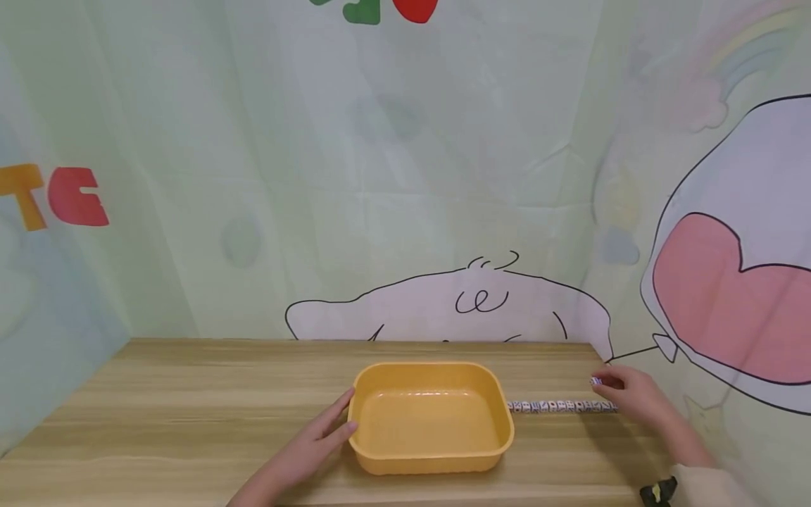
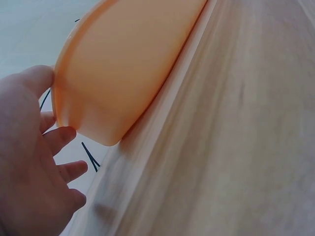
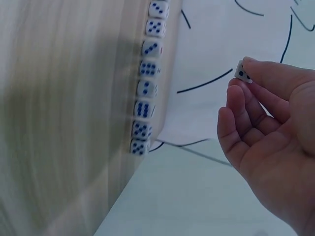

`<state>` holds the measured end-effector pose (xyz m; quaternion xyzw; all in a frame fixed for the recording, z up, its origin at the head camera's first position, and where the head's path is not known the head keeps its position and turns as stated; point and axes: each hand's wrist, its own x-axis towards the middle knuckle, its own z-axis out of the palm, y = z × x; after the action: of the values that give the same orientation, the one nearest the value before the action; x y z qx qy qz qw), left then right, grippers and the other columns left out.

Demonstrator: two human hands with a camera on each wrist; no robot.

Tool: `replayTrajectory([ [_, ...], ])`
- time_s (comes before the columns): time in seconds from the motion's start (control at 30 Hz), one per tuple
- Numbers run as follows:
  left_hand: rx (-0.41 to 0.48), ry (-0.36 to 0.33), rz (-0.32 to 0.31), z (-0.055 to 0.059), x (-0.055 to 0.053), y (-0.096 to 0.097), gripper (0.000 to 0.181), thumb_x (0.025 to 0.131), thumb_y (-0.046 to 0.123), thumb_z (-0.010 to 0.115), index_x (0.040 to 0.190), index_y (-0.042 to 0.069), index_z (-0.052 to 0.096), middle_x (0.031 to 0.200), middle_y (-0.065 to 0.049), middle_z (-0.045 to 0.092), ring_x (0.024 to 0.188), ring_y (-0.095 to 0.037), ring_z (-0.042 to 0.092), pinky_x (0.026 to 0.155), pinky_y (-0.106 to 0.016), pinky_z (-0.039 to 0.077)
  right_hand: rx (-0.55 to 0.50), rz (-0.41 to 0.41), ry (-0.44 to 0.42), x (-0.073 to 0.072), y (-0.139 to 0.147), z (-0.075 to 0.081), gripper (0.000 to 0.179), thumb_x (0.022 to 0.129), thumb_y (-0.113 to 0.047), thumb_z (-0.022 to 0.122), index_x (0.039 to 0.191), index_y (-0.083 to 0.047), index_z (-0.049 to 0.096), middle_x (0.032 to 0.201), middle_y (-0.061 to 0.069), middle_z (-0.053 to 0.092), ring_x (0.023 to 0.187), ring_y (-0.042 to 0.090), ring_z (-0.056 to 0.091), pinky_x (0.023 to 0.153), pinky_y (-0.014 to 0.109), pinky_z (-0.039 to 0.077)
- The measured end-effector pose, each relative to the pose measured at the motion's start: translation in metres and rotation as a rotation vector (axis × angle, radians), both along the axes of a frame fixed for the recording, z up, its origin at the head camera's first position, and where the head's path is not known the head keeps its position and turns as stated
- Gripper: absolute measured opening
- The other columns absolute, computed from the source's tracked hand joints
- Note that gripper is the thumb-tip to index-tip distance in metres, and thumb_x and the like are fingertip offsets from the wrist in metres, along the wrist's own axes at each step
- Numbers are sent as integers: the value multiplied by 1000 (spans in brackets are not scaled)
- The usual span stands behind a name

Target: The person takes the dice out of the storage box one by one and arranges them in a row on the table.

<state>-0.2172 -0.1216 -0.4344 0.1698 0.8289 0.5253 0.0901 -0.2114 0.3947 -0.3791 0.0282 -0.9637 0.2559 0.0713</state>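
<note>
My right hand [image 1: 636,394] pinches a small white die [image 3: 241,72] between thumb and fingertip, held up over the right part of the table. Near it, a straight row of white dice [image 1: 560,406] with coloured pips runs along the table to the right of a yellow-orange plastic basin [image 1: 431,465]. The basin hides the row's left end. Extended fingers of my left hand [image 1: 310,443] touch the basin's left side at the rim. In the left wrist view its other fingers spread loosely beside the outer wall.
The wooden table [image 1: 190,415] reaches back to a printed cloth backdrop [image 1: 355,176] with cartoon drawings. More cloth hangs along the table's left and right sides. A dark band [image 1: 659,491] sits at my right wrist.
</note>
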Motion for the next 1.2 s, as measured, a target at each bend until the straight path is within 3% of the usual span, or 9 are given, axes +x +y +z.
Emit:
replayTrajectory([
  [0.47, -15, -8, -13, -1, 0, -1, 65, 99, 40, 52, 153, 15, 26, 158, -11, 24, 145, -37, 17, 115, -61, 14, 38, -117, -81, 0, 43, -20, 40, 90, -15, 64, 112, 17, 59, 101, 29, 64, 95, 42, 61, 79, 50, 54],
  [1.2, -20, -13, -8, 2, 1, -1, 65, 99, 39, 52, 153, 14, 26, 158, -13, 23, 145, -38, 16, 114, -62, 15, 75, -112, -75, -2, 62, -33, 35, 86, -8, 64, 104, 20, 59, 92, 29, 64, 89, 43, 61, 79, 54, 51],
])
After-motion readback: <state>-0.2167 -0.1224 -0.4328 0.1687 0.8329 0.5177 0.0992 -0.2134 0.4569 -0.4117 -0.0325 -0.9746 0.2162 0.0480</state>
